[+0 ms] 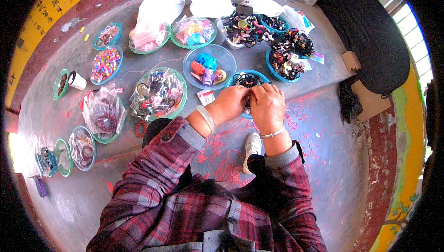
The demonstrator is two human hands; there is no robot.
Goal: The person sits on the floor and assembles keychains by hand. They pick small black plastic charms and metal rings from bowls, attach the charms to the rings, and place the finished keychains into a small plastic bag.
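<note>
My left hand and my right hand meet in front of me, their fingertips pinched together. Whatever they grip is too small and too covered by fingers to make out. Just beyond and partly beneath them sits a blue basin of black hair ties. Left of it a clear blue bowl holds coiled bands in blue, orange and purple. A small white-and-red packet lies beside my left hand.
Several basins of bagged trinkets stand to the left, including colourful beads and a large green basin. Dark hair ties heap up at the back right. White bags lie behind. Red scraps litter the floor near my shoe.
</note>
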